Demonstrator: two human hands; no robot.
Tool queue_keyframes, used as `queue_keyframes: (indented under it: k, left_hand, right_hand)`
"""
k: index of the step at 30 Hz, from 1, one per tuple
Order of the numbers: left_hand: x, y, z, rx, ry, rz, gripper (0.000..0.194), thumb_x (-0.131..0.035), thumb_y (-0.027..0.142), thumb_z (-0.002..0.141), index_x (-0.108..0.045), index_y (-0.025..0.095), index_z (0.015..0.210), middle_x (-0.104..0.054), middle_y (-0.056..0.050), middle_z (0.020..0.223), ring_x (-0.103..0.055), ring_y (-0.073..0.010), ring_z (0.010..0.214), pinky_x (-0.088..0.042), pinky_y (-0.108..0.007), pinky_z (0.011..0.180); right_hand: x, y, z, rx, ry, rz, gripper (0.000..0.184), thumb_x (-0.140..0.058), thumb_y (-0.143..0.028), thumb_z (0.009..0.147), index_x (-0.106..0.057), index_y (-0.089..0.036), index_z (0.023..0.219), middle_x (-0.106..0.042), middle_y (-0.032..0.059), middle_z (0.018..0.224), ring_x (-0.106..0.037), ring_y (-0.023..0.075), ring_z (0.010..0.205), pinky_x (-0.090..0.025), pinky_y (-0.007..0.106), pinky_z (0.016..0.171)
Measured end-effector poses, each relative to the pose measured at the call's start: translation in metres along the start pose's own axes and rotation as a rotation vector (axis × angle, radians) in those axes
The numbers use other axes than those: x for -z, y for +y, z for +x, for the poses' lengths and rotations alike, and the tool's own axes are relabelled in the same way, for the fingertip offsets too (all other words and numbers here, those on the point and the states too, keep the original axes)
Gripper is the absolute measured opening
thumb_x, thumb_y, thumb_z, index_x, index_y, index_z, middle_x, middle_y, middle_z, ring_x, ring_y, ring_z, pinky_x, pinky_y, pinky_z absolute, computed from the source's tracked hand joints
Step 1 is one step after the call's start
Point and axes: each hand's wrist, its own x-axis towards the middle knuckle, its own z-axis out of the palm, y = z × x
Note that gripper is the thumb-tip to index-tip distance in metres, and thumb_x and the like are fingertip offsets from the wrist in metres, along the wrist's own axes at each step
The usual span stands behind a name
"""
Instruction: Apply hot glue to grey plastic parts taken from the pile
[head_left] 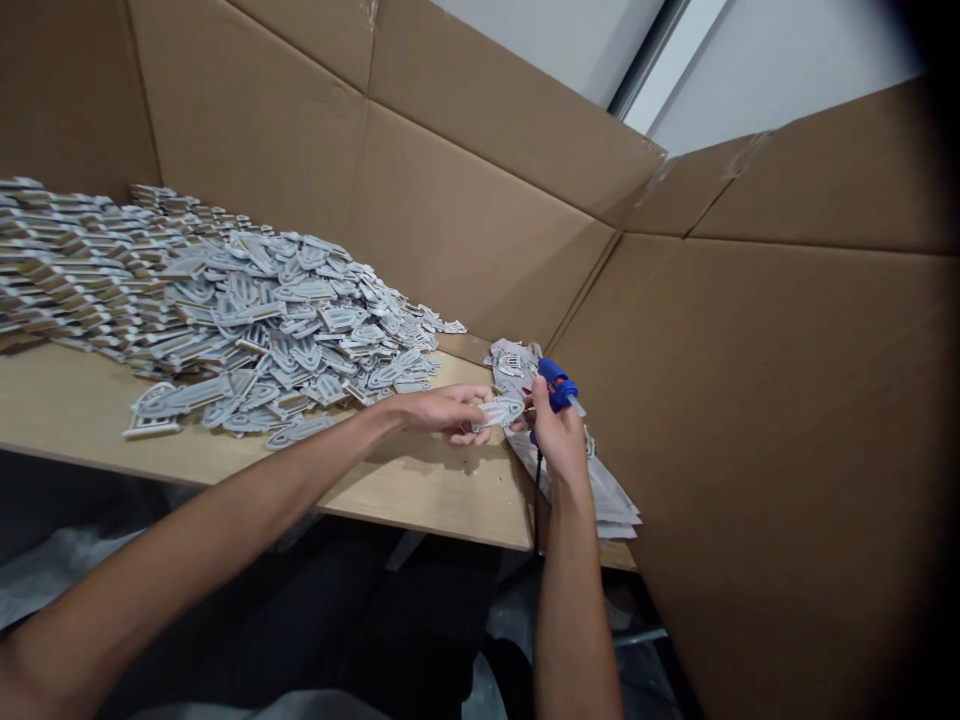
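My left hand (442, 410) pinches a small grey flat piece (501, 410) just above the wooden table (420, 490). My right hand (559, 435) is wrapped round a blue glue gun (556, 383), whose tip points towards that piece. A black cord (537, 500) hangs down from the gun over the table's front edge. Both hands work at the table's right end, close to the cardboard wall.
A big heap of grey flat pieces (247, 320) covers the table's left and middle, with stacked ones (52, 260) at the far left. A smaller row of pieces (607, 490) lies along the right cardboard wall (780, 430). Cardboard panels (420, 190) enclose the back.
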Motion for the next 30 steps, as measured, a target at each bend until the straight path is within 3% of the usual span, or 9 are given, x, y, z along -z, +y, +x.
queue_keyframes:
  k: [4, 8, 14, 17, 20, 22, 25, 28, 30]
  left_hand:
    - [0.001, -0.002, 0.001, 0.012, -0.062, 0.115, 0.020, -0.062, 0.036, 0.088, -0.053, 0.019, 0.094, -0.065, 0.000, 0.071, -0.046, -0.0068, 0.046, -0.029, -0.022, 0.046]
    - [0.005, -0.006, 0.005, -0.011, 0.069, 0.152, 0.023, -0.062, 0.038, 0.090, -0.054, 0.018, 0.082, -0.062, 0.000, 0.067, -0.044, -0.0053, 0.045, -0.027, -0.021, 0.044]
    - [0.010, -0.003, 0.009, -0.133, 0.228, -0.011, 0.020, -0.062, 0.034, 0.089, -0.053, 0.018, 0.082, -0.060, 0.001, 0.066, -0.042, -0.0036, 0.043, -0.023, -0.020, 0.043]
    - [0.006, 0.001, 0.005, -0.147, 0.153, 0.018, 0.023, -0.064, 0.036, 0.088, -0.055, 0.017, 0.078, -0.056, 0.002, 0.060, -0.041, -0.0041, 0.044, -0.023, -0.020, 0.044]
    - [0.002, 0.000, 0.002, -0.122, 0.097, 0.099, 0.026, -0.067, 0.038, 0.086, -0.057, 0.017, 0.073, -0.056, 0.001, 0.059, -0.042, -0.0048, 0.045, -0.025, -0.021, 0.045]
    - [0.005, -0.004, 0.005, -0.102, 0.179, 0.109, 0.026, -0.068, 0.037, 0.085, -0.057, 0.017, 0.072, -0.056, 0.001, 0.059, -0.042, -0.0048, 0.045, -0.025, -0.020, 0.044]
    - [0.015, -0.014, 0.013, -0.113, 0.434, 0.063, 0.023, -0.071, 0.032, 0.081, -0.057, 0.017, 0.072, -0.051, 0.004, 0.055, -0.041, -0.0045, 0.045, -0.027, -0.018, 0.044]
    - [0.024, -0.018, 0.019, -0.153, 0.675, 0.054, 0.019, -0.072, 0.030, 0.079, -0.061, 0.015, 0.075, -0.054, 0.002, 0.061, -0.047, -0.0053, 0.051, -0.032, -0.017, 0.045]
    - [0.026, -0.016, 0.019, -0.181, 0.745, 0.066, 0.015, -0.070, 0.028, 0.080, -0.063, 0.015, 0.083, -0.059, 0.000, 0.070, -0.054, -0.0072, 0.057, -0.036, -0.017, 0.046]
  right_hand:
    - [-0.008, -0.007, -0.001, -0.010, -0.020, 0.224, 0.050, -0.071, -0.068, 0.082, -0.060, -0.020, 0.089, -0.072, 0.0035, 0.080, -0.072, 0.0182, 0.065, -0.056, 0.026, 0.056]
    - [-0.007, -0.018, -0.005, 0.014, -0.066, 0.416, 0.052, -0.076, -0.068, 0.077, -0.054, -0.021, 0.085, -0.068, 0.0003, 0.078, -0.072, 0.0172, 0.064, -0.054, 0.025, 0.053]
    - [0.003, -0.010, -0.004, 0.006, -0.096, 0.142, 0.047, -0.071, -0.066, 0.084, -0.059, -0.024, 0.101, -0.067, -0.0009, 0.072, -0.067, 0.0173, 0.053, -0.045, 0.025, 0.041]
    - [0.000, -0.003, -0.001, 0.012, 0.001, 0.030, 0.046, -0.066, -0.066, 0.087, -0.062, -0.022, 0.097, -0.070, 0.0015, 0.074, -0.069, 0.0180, 0.058, -0.051, 0.026, 0.049]
    - [-0.006, -0.006, -0.001, 0.042, -0.003, 0.171, 0.046, -0.068, -0.066, 0.085, -0.061, -0.021, 0.092, -0.072, 0.0039, 0.083, -0.072, 0.0183, 0.068, -0.056, 0.027, 0.059]
    - [-0.007, -0.012, -0.003, 0.058, -0.042, 0.291, 0.048, -0.069, -0.068, 0.083, -0.058, -0.021, 0.089, -0.071, 0.0039, 0.084, -0.073, 0.0187, 0.070, -0.056, 0.027, 0.058]
    - [-0.003, -0.020, -0.007, 0.061, -0.097, 0.340, 0.051, -0.069, -0.071, 0.081, -0.053, -0.022, 0.086, -0.069, 0.0019, 0.081, -0.072, 0.0177, 0.066, -0.052, 0.025, 0.052]
    - [0.006, -0.019, -0.008, 0.079, -0.184, 0.214, 0.053, -0.069, -0.072, 0.081, -0.058, -0.021, 0.088, -0.071, 0.0038, 0.085, -0.070, 0.0160, 0.061, -0.047, 0.024, 0.049]
    - [0.011, -0.014, -0.008, 0.091, -0.212, 0.074, 0.055, -0.070, -0.072, 0.080, -0.064, -0.019, 0.090, -0.071, 0.0049, 0.083, -0.066, 0.0149, 0.055, -0.043, 0.023, 0.045]
